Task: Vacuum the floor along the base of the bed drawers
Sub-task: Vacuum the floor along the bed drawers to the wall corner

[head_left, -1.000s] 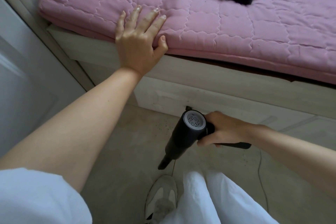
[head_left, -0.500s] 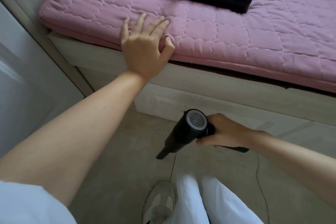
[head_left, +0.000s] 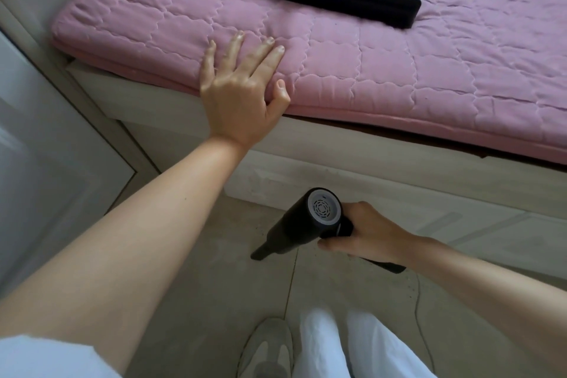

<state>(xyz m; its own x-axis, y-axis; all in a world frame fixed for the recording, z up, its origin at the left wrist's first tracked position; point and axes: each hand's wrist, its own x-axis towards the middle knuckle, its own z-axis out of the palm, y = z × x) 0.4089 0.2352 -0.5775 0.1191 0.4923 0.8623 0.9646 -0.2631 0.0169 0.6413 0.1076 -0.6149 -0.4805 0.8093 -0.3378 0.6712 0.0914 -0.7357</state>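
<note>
Vacuuming the floor [head_left: 196,301] | right hand [head_left: 368,232] grips handheld vacuum [head_left: 302,227], nozzle angled down-left near bed drawers [head_left: 383,190] base | left hand [head_left: 239,92] flat, fingers straight, on pink mattress pad [head_left: 399,70], likely bracing the lean.

Black handheld vacuum [head_left: 302,225], nozzle angled down at beige floor [head_left: 196,301]

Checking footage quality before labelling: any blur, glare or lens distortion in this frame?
Head view: soft, even light, no glare; wide-angle bending curves the bed frame; left hand on the pink mattress pad and right hand gripping the handheld vacuum look sharp; door slightly soft.
</note>
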